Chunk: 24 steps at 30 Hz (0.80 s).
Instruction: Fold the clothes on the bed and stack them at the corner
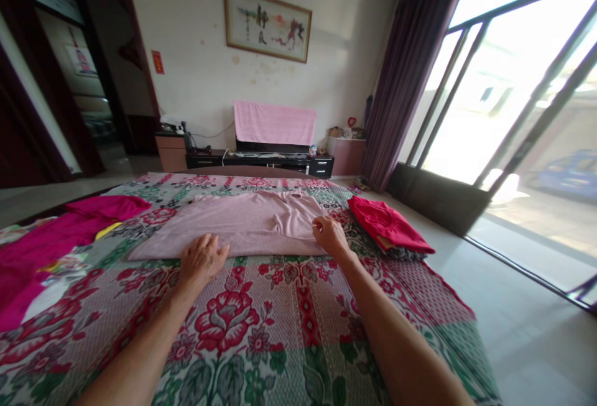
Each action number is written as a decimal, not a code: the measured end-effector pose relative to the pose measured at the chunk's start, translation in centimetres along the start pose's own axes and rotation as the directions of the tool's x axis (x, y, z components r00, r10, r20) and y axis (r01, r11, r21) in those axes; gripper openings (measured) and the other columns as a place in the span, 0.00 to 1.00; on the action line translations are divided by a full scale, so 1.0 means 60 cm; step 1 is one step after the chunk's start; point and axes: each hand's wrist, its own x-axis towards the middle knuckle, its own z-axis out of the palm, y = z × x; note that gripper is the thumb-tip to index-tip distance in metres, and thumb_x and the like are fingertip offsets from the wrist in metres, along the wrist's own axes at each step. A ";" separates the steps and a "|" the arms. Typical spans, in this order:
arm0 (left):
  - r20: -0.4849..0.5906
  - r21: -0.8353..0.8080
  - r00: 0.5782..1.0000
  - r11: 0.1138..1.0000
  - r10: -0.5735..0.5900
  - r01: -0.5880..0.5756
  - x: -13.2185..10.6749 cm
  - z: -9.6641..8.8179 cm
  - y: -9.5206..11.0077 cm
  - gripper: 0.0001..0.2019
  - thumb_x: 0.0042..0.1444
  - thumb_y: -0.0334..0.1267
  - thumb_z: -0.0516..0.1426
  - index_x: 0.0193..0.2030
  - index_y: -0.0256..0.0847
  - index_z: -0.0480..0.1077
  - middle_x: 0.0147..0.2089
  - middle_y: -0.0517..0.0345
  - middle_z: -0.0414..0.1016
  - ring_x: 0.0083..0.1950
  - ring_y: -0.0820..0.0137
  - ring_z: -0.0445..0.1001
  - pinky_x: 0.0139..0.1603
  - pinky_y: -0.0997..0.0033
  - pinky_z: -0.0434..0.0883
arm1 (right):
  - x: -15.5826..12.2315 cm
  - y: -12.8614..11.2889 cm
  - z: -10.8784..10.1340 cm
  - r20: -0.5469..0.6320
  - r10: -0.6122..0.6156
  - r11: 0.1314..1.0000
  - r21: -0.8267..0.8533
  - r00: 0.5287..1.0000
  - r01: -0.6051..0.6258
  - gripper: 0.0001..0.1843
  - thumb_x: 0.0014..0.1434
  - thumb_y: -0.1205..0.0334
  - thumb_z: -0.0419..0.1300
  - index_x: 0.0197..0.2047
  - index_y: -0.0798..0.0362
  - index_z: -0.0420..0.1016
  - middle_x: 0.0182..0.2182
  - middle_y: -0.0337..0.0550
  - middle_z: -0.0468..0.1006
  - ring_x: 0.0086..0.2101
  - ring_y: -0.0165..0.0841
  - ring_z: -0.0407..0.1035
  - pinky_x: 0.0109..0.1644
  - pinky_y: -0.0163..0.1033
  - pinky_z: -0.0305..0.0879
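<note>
A pale pink garment [242, 222] lies spread flat across the flowered bedspread [261, 331], partly folded lengthwise. My left hand [201, 258] rests flat on its near edge, fingers stretched out. My right hand [330, 235] is at the garment's right end, fingers curled in a pinch on the fabric edge.
A folded red garment [387, 224] lies on the bed's right side. Magenta clothes [56, 238] are heaped at the left. Beyond the bed stand a low TV cabinet [261, 160] with a pink cloth [274, 123] over the screen, a purple curtain [410, 70] and glass doors [513, 101].
</note>
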 end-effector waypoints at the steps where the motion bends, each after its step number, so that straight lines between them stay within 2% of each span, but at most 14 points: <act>1: -0.008 -0.003 1.000 1.000 -0.001 0.001 0.000 0.001 0.000 0.22 0.60 0.48 0.48 0.55 0.39 0.69 0.59 0.43 0.67 0.59 0.55 0.66 0.56 0.56 0.64 | -0.003 -0.008 0.004 0.015 -0.048 0.999 0.016 0.999 0.048 0.13 0.58 0.64 0.53 0.42 0.51 0.77 0.38 0.43 0.78 0.39 0.33 0.71 0.44 0.33 0.60; 3: -0.018 -0.005 1.000 1.000 0.001 -0.001 0.000 0.002 0.000 0.23 0.60 0.48 0.48 0.55 0.38 0.69 0.59 0.42 0.67 0.59 0.55 0.65 0.57 0.55 0.63 | -0.011 -0.020 0.016 0.056 -0.103 0.995 0.020 0.993 0.102 0.12 0.59 0.63 0.53 0.40 0.50 0.77 0.37 0.42 0.78 0.38 0.32 0.71 0.42 0.32 0.60; 8: -0.004 0.001 1.000 1.000 0.005 -0.005 0.000 0.000 0.000 0.22 0.61 0.48 0.47 0.54 0.39 0.70 0.58 0.42 0.68 0.59 0.54 0.65 0.57 0.55 0.63 | -0.032 -0.022 0.044 0.049 -0.090 0.995 -0.027 0.995 0.092 0.12 0.60 0.61 0.52 0.41 0.51 0.77 0.40 0.44 0.76 0.41 0.33 0.69 0.45 0.33 0.59; 14: 0.001 -0.020 1.000 1.000 0.009 -0.009 0.001 -0.002 -0.001 0.20 0.60 0.47 0.48 0.53 0.42 0.70 0.56 0.44 0.69 0.57 0.55 0.65 0.55 0.54 0.63 | -0.042 -0.024 0.044 0.028 -0.065 0.993 -0.095 0.997 0.068 0.13 0.61 0.61 0.52 0.41 0.51 0.77 0.42 0.46 0.75 0.43 0.35 0.67 0.49 0.36 0.58; 21: 0.019 0.005 1.000 1.000 0.002 -0.002 -0.001 -0.005 0.002 0.22 0.61 0.48 0.46 0.55 0.38 0.69 0.59 0.42 0.67 0.59 0.55 0.64 0.57 0.56 0.62 | -0.043 -0.022 0.050 0.002 -0.039 0.993 -0.114 0.999 0.039 0.13 0.61 0.60 0.53 0.42 0.50 0.78 0.42 0.46 0.76 0.42 0.36 0.67 0.46 0.37 0.58; 24: 0.012 0.030 1.000 1.000 -0.007 0.007 -0.006 -0.014 0.004 0.24 0.61 0.49 0.46 0.55 0.37 0.69 0.59 0.43 0.67 0.59 0.53 0.64 0.56 0.53 0.63 | -0.039 -0.020 0.053 -0.007 -0.041 0.994 -0.102 0.999 0.040 0.12 0.60 0.61 0.53 0.41 0.51 0.78 0.41 0.46 0.76 0.42 0.36 0.67 0.46 0.37 0.58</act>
